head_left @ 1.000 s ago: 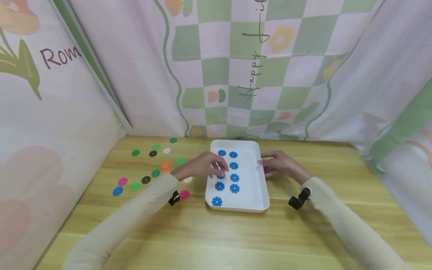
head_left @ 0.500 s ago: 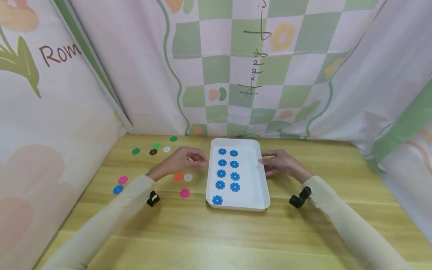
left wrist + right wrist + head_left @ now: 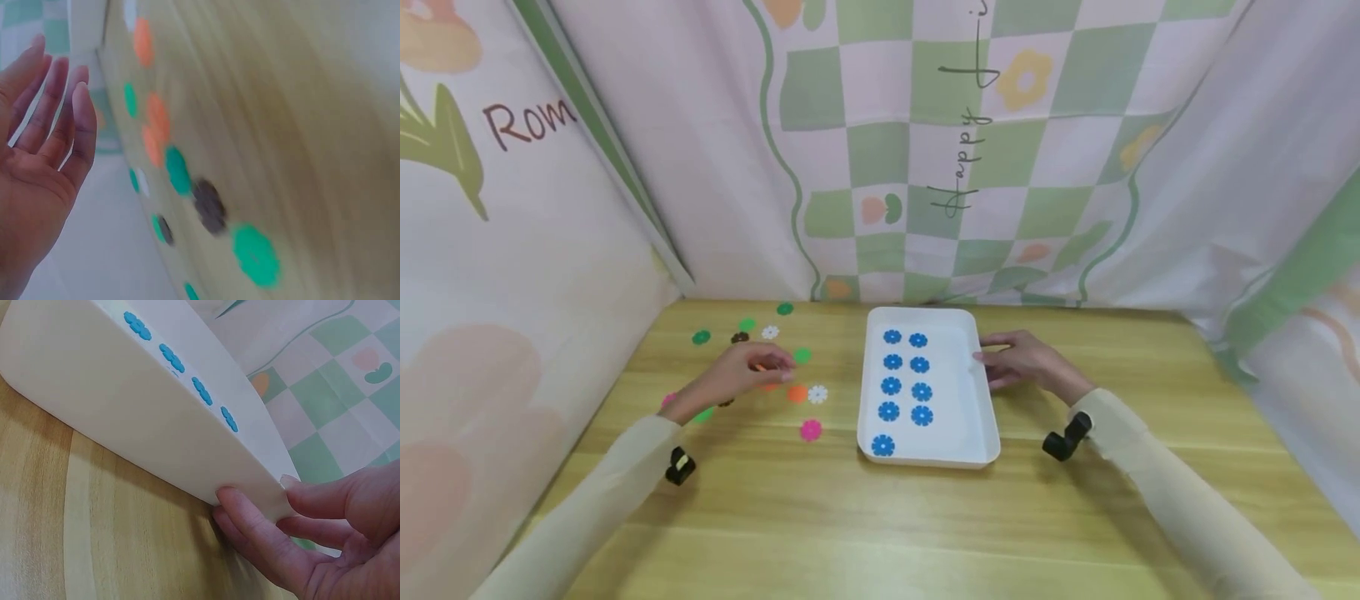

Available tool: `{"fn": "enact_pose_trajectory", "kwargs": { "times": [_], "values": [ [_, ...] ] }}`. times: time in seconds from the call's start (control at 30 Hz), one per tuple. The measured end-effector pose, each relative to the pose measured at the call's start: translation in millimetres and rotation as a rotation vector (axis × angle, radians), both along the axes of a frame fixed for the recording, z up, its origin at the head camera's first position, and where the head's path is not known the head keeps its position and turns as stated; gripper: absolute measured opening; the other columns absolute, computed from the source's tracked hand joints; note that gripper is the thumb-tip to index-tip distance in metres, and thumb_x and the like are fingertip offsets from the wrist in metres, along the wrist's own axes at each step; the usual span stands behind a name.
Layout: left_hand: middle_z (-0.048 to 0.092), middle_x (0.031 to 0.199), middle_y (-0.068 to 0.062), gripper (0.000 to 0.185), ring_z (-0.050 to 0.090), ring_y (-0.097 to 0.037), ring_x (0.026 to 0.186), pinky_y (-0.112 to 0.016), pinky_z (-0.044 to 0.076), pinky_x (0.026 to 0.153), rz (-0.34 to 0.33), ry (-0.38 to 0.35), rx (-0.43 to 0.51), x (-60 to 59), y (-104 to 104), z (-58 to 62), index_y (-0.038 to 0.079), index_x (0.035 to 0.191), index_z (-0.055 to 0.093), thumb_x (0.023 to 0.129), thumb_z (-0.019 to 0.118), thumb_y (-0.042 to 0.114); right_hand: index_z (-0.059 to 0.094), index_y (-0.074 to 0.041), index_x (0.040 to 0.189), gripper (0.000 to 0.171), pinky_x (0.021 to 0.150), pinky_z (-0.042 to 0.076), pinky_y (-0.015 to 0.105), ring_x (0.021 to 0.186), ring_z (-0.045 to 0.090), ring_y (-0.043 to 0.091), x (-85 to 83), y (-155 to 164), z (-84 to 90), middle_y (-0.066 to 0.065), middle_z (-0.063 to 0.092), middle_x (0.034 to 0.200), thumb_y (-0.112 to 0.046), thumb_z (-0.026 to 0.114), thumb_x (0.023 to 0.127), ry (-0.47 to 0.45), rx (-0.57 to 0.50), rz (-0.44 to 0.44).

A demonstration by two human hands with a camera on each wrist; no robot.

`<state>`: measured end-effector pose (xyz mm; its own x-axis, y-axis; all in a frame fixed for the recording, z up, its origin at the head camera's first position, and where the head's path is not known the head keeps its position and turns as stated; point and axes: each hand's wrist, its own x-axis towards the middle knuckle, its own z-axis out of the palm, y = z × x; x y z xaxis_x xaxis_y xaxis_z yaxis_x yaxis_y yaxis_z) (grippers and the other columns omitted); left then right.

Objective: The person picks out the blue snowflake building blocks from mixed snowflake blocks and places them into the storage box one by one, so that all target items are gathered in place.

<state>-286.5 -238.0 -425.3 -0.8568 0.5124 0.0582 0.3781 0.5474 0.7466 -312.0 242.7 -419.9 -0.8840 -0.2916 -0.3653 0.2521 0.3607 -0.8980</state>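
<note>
Where the right hand (image 3: 1026,365) grips: white tray (image 3: 977,433), nine blue flowers (image 3: 922,391).

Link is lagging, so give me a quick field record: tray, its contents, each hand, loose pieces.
tray: white tray on the table
contents: nine blue flowers, in two columns
left hand: left hand open, over the loose flowers, holding nothing
right hand: right hand grips the tray's right rim
loose flowers: green, brown, white, orange and pink flowers, left of the tray
</note>
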Motion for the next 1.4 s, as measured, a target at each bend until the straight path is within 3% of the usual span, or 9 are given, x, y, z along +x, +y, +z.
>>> {"fn": "enact_pose_trajectory", "kwargs": {
  "times": [0.23,0.4,0.63,0.73,1.0,1.27,1.4],
  "values": [
    [0.075,0.117,-0.007,0.031,0.069,-0.024,0.11,-0.037,0.058,0.091,0.085,-0.015,-0.033,13.1,-46,-2.9,0.006,0.126,0.071,0.103,0.069,0.026,0.029,0.012,0.158,0.066,0.082,0.066,0.04,0.084,0.077,0.02,-1.5,-2,-2.3,0.029,0.073,0.117,-0.013,0.062,0.106,-0.002,0.016,0.005],
    [0.075,0.114,-0.007,0.027,0.068,-0.017,0.104,-0.033,0.056,0.088,0.139,-0.037,-0.058,22.8,-80,-2.6,0.006,0.123,0.072,0.102,0.071,0.023,0.027,0.012,0.158,0.067,0.082,0.065,0.04,0.085,0.077,0.021,-2.1,-2,-2.5,0.031,0.071,0.12,-0.012,0.062,0.106,-0.002,0.007,0.004],
    [0.076,0.106,-0.006,0.023,0.067,-0.002,0.093,-0.023,0.058,0.08,0.122,-0.035,-0.111,37.7,-120,-10.6,0.004,0.118,0.073,0.099,0.073,0.016,0.026,0.013,0.158,0.068,0.083,0.065,0.04,0.086,0.077,0.021,-1.1,0,-0.6,0.031,0.071,0.12,-0.011,0.062,0.106,0.001,0.004,0.01],
    [0.076,0.106,-0.009,0.025,0.067,-0.002,0.092,-0.024,0.059,0.079,0.117,-0.057,-0.104,42.3,-133,-13.5,0.001,0.118,0.072,0.096,0.076,0.013,0.027,0.013,0.158,0.067,0.084,0.065,0.04,0.086,0.077,0.021,-1.0,0,-0.9,0.033,0.069,0.122,-0.011,0.062,0.106,0.005,0.003,0.011],
    [0.071,0.11,-0.006,0.039,0.062,-0.003,0.097,-0.023,0.055,0.081,0.08,-0.058,-0.147,53.6,-159,-24.7,0.003,0.124,0.07,0.09,0.083,0.016,0.026,0.013,0.158,0.067,0.084,0.065,0.04,0.088,0.077,0.021,-1.3,2,-2.5,0.033,0.069,0.123,-0.012,0.062,0.107,0.005,0.001,0.016],
    [0.065,0.114,-0.011,0.04,0.062,-0.002,0.099,-0.021,0.057,0.082,0.099,-0.017,-0.054,56.8,-172,-35.1,-0.001,0.127,0.066,0.091,0.08,0.007,0.026,0.012,0.158,0.066,0.084,0.065,0.039,0.087,0.076,0.018,-1.8,1,-1.1,0.033,0.068,0.125,-0.011,0.06,0.107,0.006,-0.002,0.008],
    [0.065,0.122,-0.013,0.042,0.062,-0.003,0.101,-0.024,0.057,0.084,0.138,-0.005,-0.07,57.8,-171,-36.7,0.004,0.131,0.066,0.093,0.079,0.014,0.027,0.012,0.159,0.065,0.085,0.065,0.039,0.089,0.076,0.018,-1.7,2,-1.7,0.036,0.064,0.132,-0.01,0.06,0.107,0.004,-0.003,0.011]
  ]
}}
